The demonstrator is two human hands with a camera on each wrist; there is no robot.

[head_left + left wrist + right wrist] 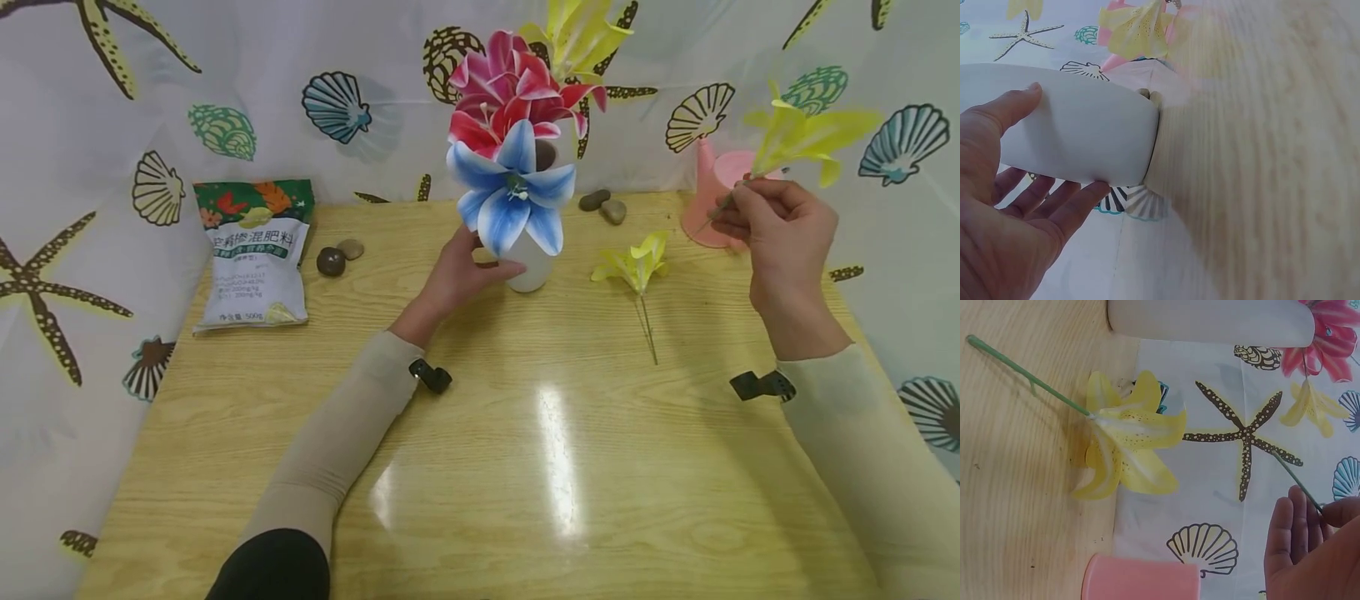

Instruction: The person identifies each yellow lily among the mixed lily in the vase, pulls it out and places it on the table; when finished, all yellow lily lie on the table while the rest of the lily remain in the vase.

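Note:
My left hand (pixel 468 275) holds the white vase (pixel 531 271), which stands upright on the table. In the left wrist view the thumb lies on one side of the vase (pixel 1097 131) and the fingertips on the other. Out of its top rise a blue-and-white lily (pixel 501 204), pink and red lilies (pixel 502 92) and a yellow lily (pixel 577 37). To the right, my raised right hand (pixel 791 229) pinches the green stem (pixel 1297 481) of another yellow lily (pixel 802 137), its tip pointing down-left. Between the hands, one more yellow lily (pixel 637 267) lies on the table.
Behind the right hand stands a pink watering can (pixel 708 200), partly covered. Pebbles (pixel 613 211) lie right of the vase, and others (pixel 332 262) near the fertilizer bag (pixel 258 258) at left. A shell-patterned curtain (pixel 375 100) hangs along the wooden table's (pixel 480 467) back edge.

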